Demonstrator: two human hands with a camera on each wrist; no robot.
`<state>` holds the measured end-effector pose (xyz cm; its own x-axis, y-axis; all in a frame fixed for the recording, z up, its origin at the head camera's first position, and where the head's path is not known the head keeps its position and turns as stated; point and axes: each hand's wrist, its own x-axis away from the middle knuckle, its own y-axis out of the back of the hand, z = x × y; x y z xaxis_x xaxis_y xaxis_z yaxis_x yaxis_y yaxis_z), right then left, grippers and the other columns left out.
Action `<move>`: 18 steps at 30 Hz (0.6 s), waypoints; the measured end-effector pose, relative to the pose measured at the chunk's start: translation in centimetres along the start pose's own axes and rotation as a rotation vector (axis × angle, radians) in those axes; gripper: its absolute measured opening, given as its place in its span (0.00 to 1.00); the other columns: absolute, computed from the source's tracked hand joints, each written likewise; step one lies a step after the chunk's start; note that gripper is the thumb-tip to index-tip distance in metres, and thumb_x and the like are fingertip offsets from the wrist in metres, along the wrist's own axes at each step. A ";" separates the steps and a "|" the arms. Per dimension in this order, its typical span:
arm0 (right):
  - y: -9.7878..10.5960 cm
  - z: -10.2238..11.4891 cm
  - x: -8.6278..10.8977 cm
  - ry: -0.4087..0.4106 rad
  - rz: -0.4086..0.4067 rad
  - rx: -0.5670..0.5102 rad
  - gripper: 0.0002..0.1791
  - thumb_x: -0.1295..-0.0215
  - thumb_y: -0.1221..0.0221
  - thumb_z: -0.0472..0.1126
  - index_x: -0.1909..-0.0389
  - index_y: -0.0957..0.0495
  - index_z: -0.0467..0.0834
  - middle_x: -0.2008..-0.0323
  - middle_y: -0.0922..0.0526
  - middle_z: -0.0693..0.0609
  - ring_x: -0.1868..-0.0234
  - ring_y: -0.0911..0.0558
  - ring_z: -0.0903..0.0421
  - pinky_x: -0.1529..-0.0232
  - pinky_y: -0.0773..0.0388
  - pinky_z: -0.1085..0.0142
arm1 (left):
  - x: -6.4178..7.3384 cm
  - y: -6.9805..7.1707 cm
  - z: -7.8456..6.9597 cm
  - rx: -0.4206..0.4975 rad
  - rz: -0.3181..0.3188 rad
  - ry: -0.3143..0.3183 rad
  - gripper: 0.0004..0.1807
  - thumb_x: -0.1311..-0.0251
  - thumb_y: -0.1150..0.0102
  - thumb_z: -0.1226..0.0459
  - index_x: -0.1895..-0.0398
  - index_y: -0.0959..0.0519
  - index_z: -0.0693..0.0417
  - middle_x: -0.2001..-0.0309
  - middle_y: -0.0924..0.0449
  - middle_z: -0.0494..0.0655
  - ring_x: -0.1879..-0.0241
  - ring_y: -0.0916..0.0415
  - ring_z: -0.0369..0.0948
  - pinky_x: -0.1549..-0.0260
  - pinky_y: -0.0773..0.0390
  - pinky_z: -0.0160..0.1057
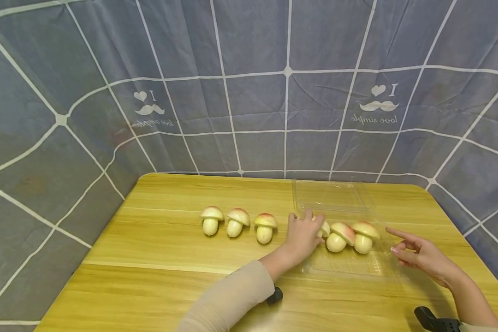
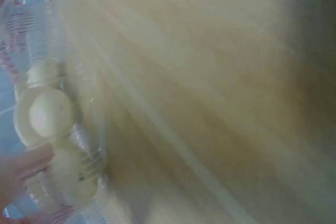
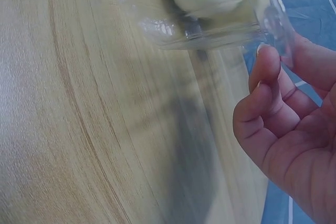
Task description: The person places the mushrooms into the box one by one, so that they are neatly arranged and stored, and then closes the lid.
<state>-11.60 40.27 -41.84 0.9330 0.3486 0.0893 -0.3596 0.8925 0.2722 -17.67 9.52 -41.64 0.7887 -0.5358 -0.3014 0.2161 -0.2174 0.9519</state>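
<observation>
My left hand (image 1: 300, 237) reaches over the left side of a clear plastic box (image 1: 340, 268) and grips a pale mushroom (image 1: 325, 229) with a reddish-yellow cap. In the left wrist view its fingers (image 2: 34, 161) lie against that mushroom's rounded surface. Beside it in the box, two more mushrooms (image 1: 337, 237) lean in a row, caps to the back. At the box's right edge is my right hand (image 1: 427, 258), index finger extended and the others loosely bent. The right wrist view shows its fingertips right at the clear rim (image 3: 286, 51).
Left of the box, three more mushrooms (image 1: 264, 228) stand in a row on the wooden table (image 1: 170, 286). The box's hinged lid (image 1: 332, 193) lies open toward the back. A grey checked cloth (image 1: 257, 106) hangs behind the table.
</observation>
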 end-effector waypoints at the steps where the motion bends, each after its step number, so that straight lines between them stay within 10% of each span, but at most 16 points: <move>1: 0.0 0.0 0.0 -0.002 -0.002 0.002 0.31 0.32 0.49 0.31 0.38 0.36 0.68 0.67 0.24 0.50 0.68 0.21 0.60 0.67 0.21 0.66 | 0.0 -0.1 0.0 -0.011 0.001 -0.001 0.30 0.55 0.33 0.45 0.47 0.28 0.41 0.62 0.28 0.43 0.82 0.31 0.33 0.62 0.36 0.39; 18: 0.0 -0.2 -0.1 -0.001 0.007 -0.009 0.31 0.32 0.50 0.31 0.37 0.36 0.67 0.67 0.24 0.50 0.68 0.21 0.60 0.67 0.21 0.66 | -0.1 -0.4 -0.2 -0.016 -0.023 0.004 0.31 0.61 0.36 0.42 0.52 0.29 0.42 0.65 0.31 0.41 0.84 0.32 0.32 0.69 0.39 0.35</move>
<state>-11.66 40.33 -42.01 0.9305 0.3546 0.0924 -0.3662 0.8926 0.2630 -17.69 9.80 -42.03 0.7857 -0.5277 -0.3229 0.2434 -0.2163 0.9455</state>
